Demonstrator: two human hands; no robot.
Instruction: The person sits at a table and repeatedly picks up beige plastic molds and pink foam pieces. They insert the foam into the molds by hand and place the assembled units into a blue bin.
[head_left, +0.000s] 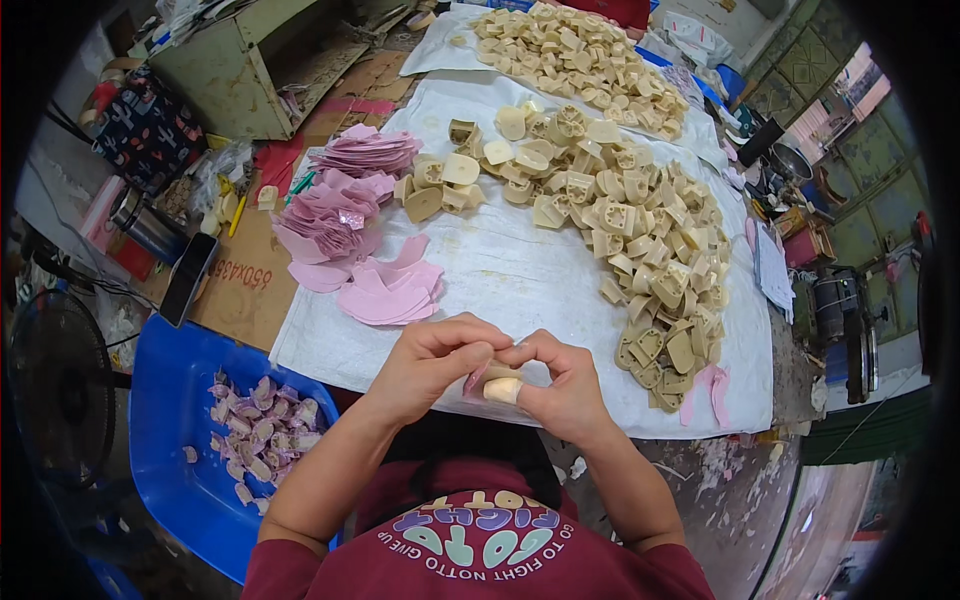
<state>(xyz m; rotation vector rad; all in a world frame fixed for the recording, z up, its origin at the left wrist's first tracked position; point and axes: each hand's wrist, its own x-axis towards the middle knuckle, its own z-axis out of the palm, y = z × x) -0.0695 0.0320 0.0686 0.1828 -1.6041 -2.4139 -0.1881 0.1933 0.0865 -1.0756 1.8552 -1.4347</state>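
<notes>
My left hand (440,362) and my right hand (560,385) meet at the near edge of the white cloth, both closed around one small piece. Pink sheet material (477,380) shows under the left fingers, against what looks like a beige shoe heel (497,372), mostly hidden by the fingers. A pale wrap covers my right thumb tip. Flat, curved pink cut pieces (395,290) lie beyond my left hand, below a taller stack of pink pieces (330,215). Loose beige shoe heels (640,215) are heaped ahead and to the right.
A blue tub (165,430) at lower left holds several pink-covered heels (262,430). Another heap of beige heels (580,60) lies at the far end of the white cloth (500,270). A phone (188,280) and a steel tumbler (148,225) stand at left, above a fan (60,390).
</notes>
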